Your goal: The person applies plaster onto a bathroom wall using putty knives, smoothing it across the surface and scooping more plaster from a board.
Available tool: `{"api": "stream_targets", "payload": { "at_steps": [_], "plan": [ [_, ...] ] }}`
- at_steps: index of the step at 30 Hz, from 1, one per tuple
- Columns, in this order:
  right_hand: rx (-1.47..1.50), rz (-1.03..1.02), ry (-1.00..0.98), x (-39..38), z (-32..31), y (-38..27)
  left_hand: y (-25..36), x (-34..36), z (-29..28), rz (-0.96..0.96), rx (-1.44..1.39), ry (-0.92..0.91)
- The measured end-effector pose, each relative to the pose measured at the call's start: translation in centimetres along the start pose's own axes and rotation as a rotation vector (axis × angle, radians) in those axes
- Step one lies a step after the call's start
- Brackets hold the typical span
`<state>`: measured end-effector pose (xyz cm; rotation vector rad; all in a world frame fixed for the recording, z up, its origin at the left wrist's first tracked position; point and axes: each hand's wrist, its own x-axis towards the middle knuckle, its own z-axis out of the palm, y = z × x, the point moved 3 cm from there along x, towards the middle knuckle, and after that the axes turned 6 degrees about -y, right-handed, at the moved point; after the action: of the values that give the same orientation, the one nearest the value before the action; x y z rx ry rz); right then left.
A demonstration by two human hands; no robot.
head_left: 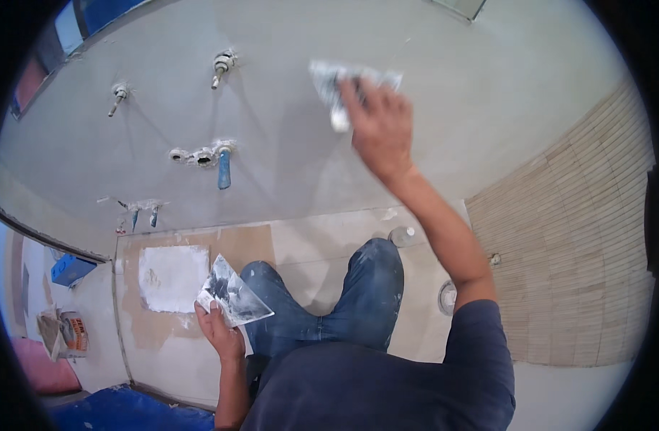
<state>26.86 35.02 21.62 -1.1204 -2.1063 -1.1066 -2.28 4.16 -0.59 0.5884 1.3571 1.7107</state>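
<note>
Near left, the left hand [225, 335] clasps a smeared scraper [239, 293] by its corner, most of it jutting right past the fingers [202, 314]; farther right, the right hand [385, 133] grips another scraper [326, 85], blurred, spread beyond its fingertips, at the far wall [290, 161].

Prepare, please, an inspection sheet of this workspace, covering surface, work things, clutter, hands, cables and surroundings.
Surface: smooth grey wall, with protruding metal pipe fittings and a long blue handle-like piece.
Work things: thin triangular white-smeared blade; flat white-smeared tool, motion-blurred.
Clutter: square white-coated patch on a flat brown sheet on the floor; small clear container near the right knee; rectangular blue box and pale bag with orange print at far left.
Hands: bare left hand holds the triangular blade; bare right hand holds the flat tool at the grey wall; contact cannot be told.
Cables: nothing seen.
Surroundings: beige wall of narrow strips on the right; crumpled blue sheet at lower left.
</note>
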Motion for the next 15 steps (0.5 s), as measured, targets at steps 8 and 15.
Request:
{"api": "stream_targets", "payload": {
  "at_steps": [8, 15],
  "plan": [
    [-0.017, -0.004, 0.16, 4.7, 2.8, 1.1, 1.6, 0.8, 1.1, -0.081, -0.164, -0.178],
    [-0.067, -0.297, -0.182, -10.7, 10.8, -4.6, 2.0, 0.3, 1.8, -0.025, -0.177, -0.017]
  ]
}}
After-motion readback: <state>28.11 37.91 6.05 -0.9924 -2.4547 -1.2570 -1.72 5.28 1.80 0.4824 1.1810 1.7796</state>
